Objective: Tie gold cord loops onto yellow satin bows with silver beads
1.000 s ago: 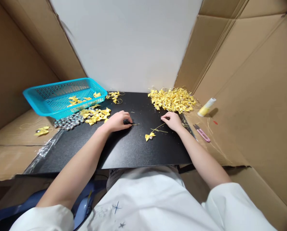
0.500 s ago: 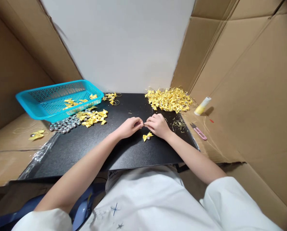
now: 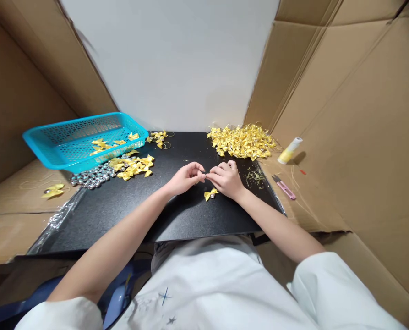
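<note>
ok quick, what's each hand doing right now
left hand: fingers pinched on something tiny, cannot tell what
right hand: pinched at the same spot, just above the yellow bow

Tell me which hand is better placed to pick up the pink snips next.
Right. The pink snips lie on the cardboard off the right edge of the black board, nearer the right hand. The left hand would probably have to cross over.

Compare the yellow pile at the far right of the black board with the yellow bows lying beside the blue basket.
The right pile is larger and heaped thick, with thin strands sticking out; the bows by the basket are fewer and spread out flat.
The right pile sits at the board's far right corner, beyond the right hand; the bows by the basket lie at the left, next to silver beads.
Both are yellow ribbon pieces on the black board.
</note>
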